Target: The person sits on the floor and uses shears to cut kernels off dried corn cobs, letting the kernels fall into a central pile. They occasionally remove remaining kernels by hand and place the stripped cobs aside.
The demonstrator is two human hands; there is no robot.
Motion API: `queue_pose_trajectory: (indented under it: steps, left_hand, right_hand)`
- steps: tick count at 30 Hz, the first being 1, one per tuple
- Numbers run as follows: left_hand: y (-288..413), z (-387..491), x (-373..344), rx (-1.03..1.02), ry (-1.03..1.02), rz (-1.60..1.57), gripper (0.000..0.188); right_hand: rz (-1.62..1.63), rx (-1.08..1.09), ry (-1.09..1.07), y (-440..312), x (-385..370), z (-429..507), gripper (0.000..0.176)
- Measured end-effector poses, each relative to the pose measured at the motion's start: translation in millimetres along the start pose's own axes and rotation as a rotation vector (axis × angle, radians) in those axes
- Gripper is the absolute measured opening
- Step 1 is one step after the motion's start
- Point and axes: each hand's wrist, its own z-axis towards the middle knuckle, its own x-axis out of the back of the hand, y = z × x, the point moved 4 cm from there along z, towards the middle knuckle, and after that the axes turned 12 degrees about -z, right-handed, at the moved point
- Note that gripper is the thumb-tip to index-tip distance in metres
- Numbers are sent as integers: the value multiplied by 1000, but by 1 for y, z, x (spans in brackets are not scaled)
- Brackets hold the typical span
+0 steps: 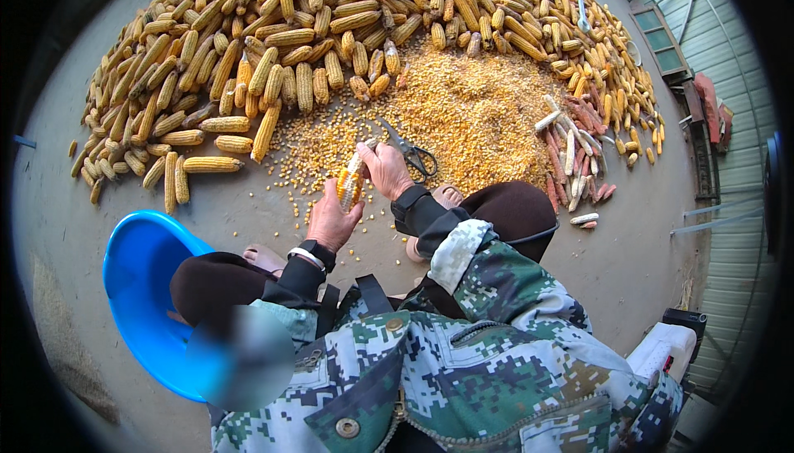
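Note:
Both hands are on one partly shelled corn cob [350,186], which has yellow kernels on one side and bare pale cob showing. My left hand [333,220] grips its lower end. At its upper end, my right hand [386,169] is closed around the tip. Just beyond my right hand, scissors [409,154] with dark handles lie on loose corn kernels [477,112]. Past them rises a large heap of unshelled corn cobs [291,37]. To the right is a small pile of stripped red and white cobs [577,149].
A blue plastic basin [142,304] stands tilted beside my left knee. Several whole cobs [214,164] lie at the heap's near left edge. A light blue tool [582,11] rests on the heap. A white container [664,347] is at the lower right, near a corrugated wall [732,236].

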Motion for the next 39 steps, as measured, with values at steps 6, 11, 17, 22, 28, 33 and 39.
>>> queue_pose_trajectory:
  steps: [6, 11, 17, 22, 28, 33, 39]
  left_hand:
    - [0, 12, -3, 101, -70, -300, 46]
    - [4, 9, -4, 304, -164, -711, 43]
    - [7, 7, -7, 365, -257, -822, 38]
    - [6, 9, -8, 225, -188, -685, 40]
    - [0, 6, -15, 494, -359, -1029, 47]
    - [-1, 5, -21, 610, -341, -1070, 54]
    - [4, 12, -16, 195, -277, -292, 57]
  right_hand:
    - [189, -115, -128, 7, 3, 5, 55]
    - [284, 69, 49, 2, 9, 13, 64]
    - [279, -2, -28, 0, 4, 10, 35]
    - [149, 7, -26, -10, 11, 1, 36]
    - [470, 82, -204, -10, 6, 4, 29]
    - [210, 24, -129, 1, 0, 6, 38]
    - [-99, 23, -12, -3, 1, 1, 44]
